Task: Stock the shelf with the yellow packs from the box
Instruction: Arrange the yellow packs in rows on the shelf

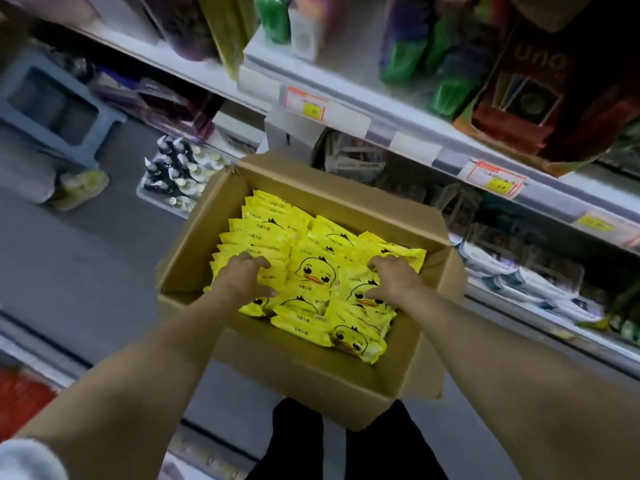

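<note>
**Both hands down in the box**

The left hand and right hand sit side by side. Each grip curls onto the yellow packs lying in the box. The shelf is farther off, up and right, nearer the right hand.

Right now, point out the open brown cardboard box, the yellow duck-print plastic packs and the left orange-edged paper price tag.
open brown cardboard box [197, 237], head view, left inner wall.
yellow duck-print plastic packs [311, 270], head view, duck face.
left orange-edged paper price tag [306, 103], head view, centre.
</note>
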The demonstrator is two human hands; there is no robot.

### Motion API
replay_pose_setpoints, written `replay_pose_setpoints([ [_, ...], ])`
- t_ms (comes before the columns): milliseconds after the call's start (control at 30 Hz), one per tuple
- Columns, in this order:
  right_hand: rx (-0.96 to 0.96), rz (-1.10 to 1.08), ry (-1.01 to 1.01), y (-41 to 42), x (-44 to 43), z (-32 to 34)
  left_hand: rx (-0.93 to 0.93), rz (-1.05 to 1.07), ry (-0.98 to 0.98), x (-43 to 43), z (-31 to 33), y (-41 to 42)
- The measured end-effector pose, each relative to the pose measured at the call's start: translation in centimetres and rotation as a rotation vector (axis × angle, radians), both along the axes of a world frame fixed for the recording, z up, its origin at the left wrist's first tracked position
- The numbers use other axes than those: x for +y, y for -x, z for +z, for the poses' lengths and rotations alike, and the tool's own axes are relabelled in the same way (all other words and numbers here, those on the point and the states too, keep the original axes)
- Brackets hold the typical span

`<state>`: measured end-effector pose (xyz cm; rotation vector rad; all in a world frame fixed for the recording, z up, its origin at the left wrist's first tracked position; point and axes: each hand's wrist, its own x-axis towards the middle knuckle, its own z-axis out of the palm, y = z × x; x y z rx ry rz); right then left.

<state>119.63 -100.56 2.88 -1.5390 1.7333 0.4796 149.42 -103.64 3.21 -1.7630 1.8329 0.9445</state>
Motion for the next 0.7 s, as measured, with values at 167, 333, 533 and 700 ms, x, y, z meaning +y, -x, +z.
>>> replay_pose_setpoints([
  [167,0.042,0.019,-0.004,0.2,0.1,-3.2,-0.060,-0.025,0.046,0.0,-2.6,-0.2],
  [333,0.080,0.071,0.007,0.3,-0.2,-4.6,-0.142,-0.131,0.109,-0.2,-3.8,0.4],
  [533,0.163,0.122,0.022,-0.4,0.5,-5.6,-0.137,-0.236,0.219,1.2,-4.4,-0.4],
  [700,0.237,0.101,0.067,-1.3,1.7,-6.5,-0.228,-0.340,0.158,1.7,-4.8,-0.5],
])
